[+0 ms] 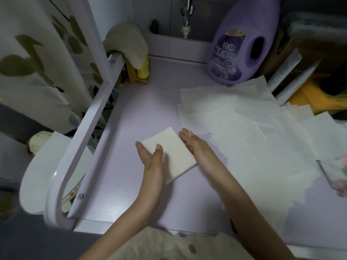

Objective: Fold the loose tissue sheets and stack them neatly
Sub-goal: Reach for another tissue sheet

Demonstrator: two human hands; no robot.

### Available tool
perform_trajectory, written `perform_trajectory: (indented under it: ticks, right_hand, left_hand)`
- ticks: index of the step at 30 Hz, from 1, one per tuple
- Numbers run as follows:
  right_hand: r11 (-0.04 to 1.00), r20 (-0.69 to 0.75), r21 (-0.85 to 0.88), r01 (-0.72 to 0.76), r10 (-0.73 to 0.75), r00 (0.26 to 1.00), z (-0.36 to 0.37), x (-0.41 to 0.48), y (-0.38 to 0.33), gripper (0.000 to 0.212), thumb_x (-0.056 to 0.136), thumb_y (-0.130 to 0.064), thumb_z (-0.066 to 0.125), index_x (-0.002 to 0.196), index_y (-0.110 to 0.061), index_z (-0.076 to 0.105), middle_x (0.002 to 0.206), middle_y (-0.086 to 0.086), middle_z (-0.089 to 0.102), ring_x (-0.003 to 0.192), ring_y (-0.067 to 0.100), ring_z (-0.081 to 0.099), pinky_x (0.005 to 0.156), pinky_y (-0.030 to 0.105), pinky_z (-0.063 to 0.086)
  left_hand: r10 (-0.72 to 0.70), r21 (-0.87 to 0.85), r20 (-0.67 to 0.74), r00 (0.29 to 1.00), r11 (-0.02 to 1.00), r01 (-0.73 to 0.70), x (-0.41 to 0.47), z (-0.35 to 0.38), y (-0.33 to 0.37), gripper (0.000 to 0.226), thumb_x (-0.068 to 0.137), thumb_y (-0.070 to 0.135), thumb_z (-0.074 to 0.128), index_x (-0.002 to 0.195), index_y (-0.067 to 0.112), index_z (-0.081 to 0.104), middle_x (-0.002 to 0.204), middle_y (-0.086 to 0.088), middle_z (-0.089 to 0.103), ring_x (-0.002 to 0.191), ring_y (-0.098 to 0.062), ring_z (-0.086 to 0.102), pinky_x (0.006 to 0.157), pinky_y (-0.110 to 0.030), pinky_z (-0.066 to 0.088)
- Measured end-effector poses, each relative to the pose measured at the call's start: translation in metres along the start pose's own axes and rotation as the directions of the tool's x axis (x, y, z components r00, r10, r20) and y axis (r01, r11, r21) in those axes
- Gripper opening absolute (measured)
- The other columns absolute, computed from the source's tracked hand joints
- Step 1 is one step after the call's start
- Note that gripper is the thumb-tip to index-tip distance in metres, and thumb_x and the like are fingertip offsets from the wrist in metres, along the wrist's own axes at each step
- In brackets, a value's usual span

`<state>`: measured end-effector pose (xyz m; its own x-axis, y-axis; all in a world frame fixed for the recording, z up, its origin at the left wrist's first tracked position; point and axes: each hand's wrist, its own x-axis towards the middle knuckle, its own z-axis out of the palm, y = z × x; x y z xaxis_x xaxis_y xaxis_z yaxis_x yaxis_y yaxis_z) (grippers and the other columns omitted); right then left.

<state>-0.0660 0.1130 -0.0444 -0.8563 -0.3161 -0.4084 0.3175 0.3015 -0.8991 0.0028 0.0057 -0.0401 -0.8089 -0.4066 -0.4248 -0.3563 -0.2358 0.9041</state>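
Squaring up a folded tissue stack near the front of the lavender tabletop, both hands flank it. Left hand is flat, fingers straight, its edge against the stack's left side and the thumb lying on top; it grips nothing. Right hand is also flat with straight fingers, touching the stack's right edge and holding nothing. The stack looks like several folded sheets, edges mostly aligned, lying at an angle to the tabletop edge; the exact count can't be read.

Progress, as a judgement: early to middle. One small tidy stack is done, but most of the work is left. Just right of the right hand, and spreading toward the back right, lie the loose tissue sheets, many of them, unfolded, overlapping and fanned out, some hanging over the right side. A floral packet sits at the right edge, partly under them.

Farther back there's a purple softener bottle behind the loose sheets, a tap above, and a cloth draped on the white rail at the back left
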Motion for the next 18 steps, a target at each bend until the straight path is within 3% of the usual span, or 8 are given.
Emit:
perform_trajectory:
  ticks: [3, 9, 12, 15, 18]
  right_hand:
    - [1.0, 0.039, 0.007, 0.003, -0.003, 0.999, -0.001, -0.002, -0.001, 0.048, 0.101, -0.048, 0.034, 0.145, -0.028, 0.041, 0.145, -0.017, 0.044, 0.134, 0.001, 0.04, 0.119, 0.033, 0.024]
    - [1.0, 0.006, 0.009, 0.028, -0.028, 1.0, -0.001, -0.005, 0.0, 0.047, 0.103, -0.042, 0.033, 0.147, -0.029, 0.036, 0.152, -0.015, 0.037, 0.139, -0.001, 0.032, 0.121, 0.033, 0.02]
    - [0.998, 0.042, -0.021, 0.055, -0.054, 0.998, -0.002, -0.008, -0.001, 0.045, 0.105, -0.036, 0.03, 0.15, -0.028, 0.029, 0.153, -0.019, 0.031, 0.139, -0.004, 0.027, 0.12, 0.025, 0.016]
    - [0.991, -0.094, -0.045, 0.127, -0.131, 0.987, -0.009, -0.009, -0.003, 0.046, 0.106, -0.027, 0.031, 0.151, -0.026, 0.026, 0.15, -0.024, 0.027, 0.133, -0.012, 0.023, 0.11, 0.009, 0.013]
    - [0.976, -0.251, -0.142, 0.166, -0.198, 0.947, -0.021, -0.019, 0.0, 0.04, 0.103, -0.024, 0.041, 0.143, -0.025, 0.038, 0.131, -0.015, 0.051, 0.122, 0.0, 0.047, 0.095, 0.004, 0.033]
  left_hand:
    - [0.014, 0.019, 0.031, 0.999, 1.0, -0.015, -0.001, -0.001, -0.003, 0.067, 0.102, 0.039, 0.031, 0.15, 0.032, -0.016, 0.16, 0.012, 0.006, 0.144, -0.009, 0.019, 0.119, -0.037, 0.018]
    - [0.029, 0.03, 0.087, 0.996, 0.999, -0.032, -0.003, -0.001, -0.007, 0.071, 0.102, 0.043, 0.031, 0.148, 0.031, -0.022, 0.159, 0.017, -0.008, 0.146, -0.003, 0.007, 0.121, -0.036, 0.012]
    - [0.042, 0.045, 0.114, 0.993, 0.998, -0.048, -0.006, -0.001, -0.007, 0.078, 0.099, 0.05, 0.034, 0.146, 0.031, -0.025, 0.159, 0.018, -0.012, 0.146, -0.001, 0.003, 0.121, -0.035, 0.009]
    - [0.062, 0.092, 0.061, 0.996, 0.993, -0.067, -0.007, -0.004, 0.0, 0.074, 0.101, 0.042, 0.034, 0.148, 0.029, -0.022, 0.157, 0.017, -0.019, 0.144, 0.001, -0.007, 0.121, -0.032, 0.002]
    - [0.22, 0.208, 0.008, 0.976, 0.954, -0.216, 0.014, -0.019, 0.009, 0.072, 0.1, 0.025, 0.045, 0.153, 0.024, -0.003, 0.157, 0.013, -0.002, 0.145, -0.005, 0.005, 0.12, -0.037, 0.01]
